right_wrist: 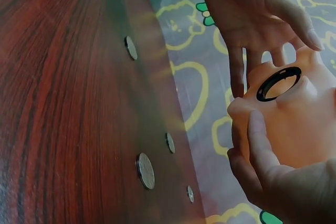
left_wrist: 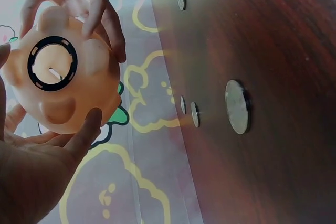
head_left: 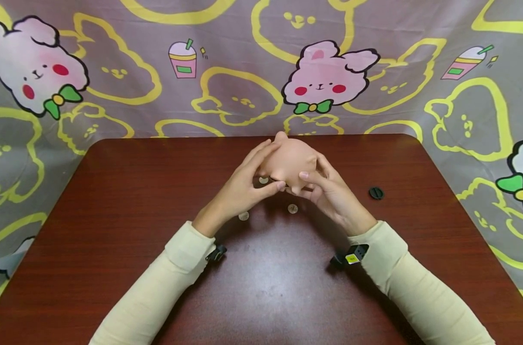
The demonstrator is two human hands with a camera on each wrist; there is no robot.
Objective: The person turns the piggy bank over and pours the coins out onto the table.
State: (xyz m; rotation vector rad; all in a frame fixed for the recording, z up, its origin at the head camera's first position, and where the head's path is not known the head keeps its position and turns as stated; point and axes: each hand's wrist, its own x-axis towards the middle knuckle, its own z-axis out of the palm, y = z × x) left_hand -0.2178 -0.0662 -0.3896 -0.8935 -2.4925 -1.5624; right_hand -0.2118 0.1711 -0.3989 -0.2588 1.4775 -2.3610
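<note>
As we watch, the left hand (head_left: 248, 184) and right hand (head_left: 330, 191) grasp the pink piggy bank (head_left: 291, 160) between them, raised near the table's far edge! We see its underside opening, rimmed by a black ring (left_wrist: 74, 62). Coins (head_left: 293, 209) lie just below, while a black cap (head_left: 376, 193) sits between the right hand and the right edge. Leftward, we get broad stretches of glossy, red-brown table (head_left: 114, 215); beyond hangs patterned cloth (head_left: 235, 57), all yellow outlines and rabbits.
</note>
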